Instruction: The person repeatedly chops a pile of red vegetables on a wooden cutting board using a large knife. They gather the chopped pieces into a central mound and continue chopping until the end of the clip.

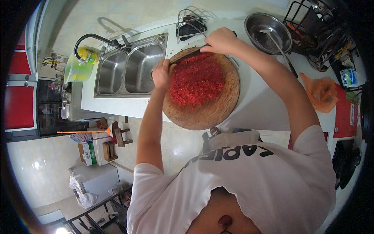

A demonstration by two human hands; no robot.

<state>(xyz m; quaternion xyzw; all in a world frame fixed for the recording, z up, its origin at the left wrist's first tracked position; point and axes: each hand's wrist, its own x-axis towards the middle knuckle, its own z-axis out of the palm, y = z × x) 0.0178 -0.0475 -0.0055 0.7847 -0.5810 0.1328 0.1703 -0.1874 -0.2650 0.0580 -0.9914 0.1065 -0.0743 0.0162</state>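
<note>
A round wooden chopping block stands on the white counter, with a thick heap of finely chopped red chilli over much of its top. The blade of a knife spans the far edge of the heap. My right hand is closed on the knife's handle end, at the block's far right. At the block's far left, my left hand holds the other end of the blade. How the left fingers sit on the blade is partly hidden.
Left of the block is a double steel sink with a black tap. A wire rack stands behind the block. To the right are a steel bowl with a long-handled utensil and an orange plastic bag. Red bits lie on the counter.
</note>
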